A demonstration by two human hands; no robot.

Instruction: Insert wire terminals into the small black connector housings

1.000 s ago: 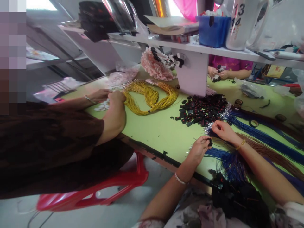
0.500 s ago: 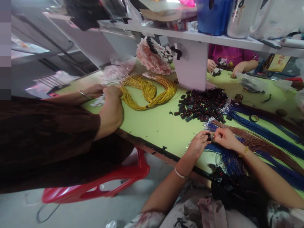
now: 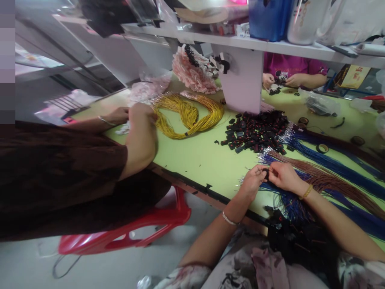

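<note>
Between the fingertips of my left hand (image 3: 252, 181) is a small black connector (image 3: 266, 174). My right hand (image 3: 283, 175) is pinched at the connector's right side, its fingers closed; whether it grips the connector or a thin wire end is too small to tell. Blue wires (image 3: 296, 204) and brown wires (image 3: 319, 176) with silvery ends lie under and beside both hands. A heap of black connectors (image 3: 255, 130) sits beyond them on the green table (image 3: 192, 160). More black pieces (image 3: 300, 237) rest on my lap.
At the left, a person in dark clothing (image 3: 60, 172) works beside yellow wires (image 3: 180, 120). A red stool (image 3: 126, 235) stands below. A shelf (image 3: 210, 37) and its upright panel (image 3: 242, 84) rise behind. Another person's hands (image 3: 293, 80) show across the table, near tape rolls (image 3: 322, 148).
My right hand has moved slightly left, closer to my left fingertips and the connector. The hand across the table has lifted from the surface. The neighbour's hands have moved apart.
</note>
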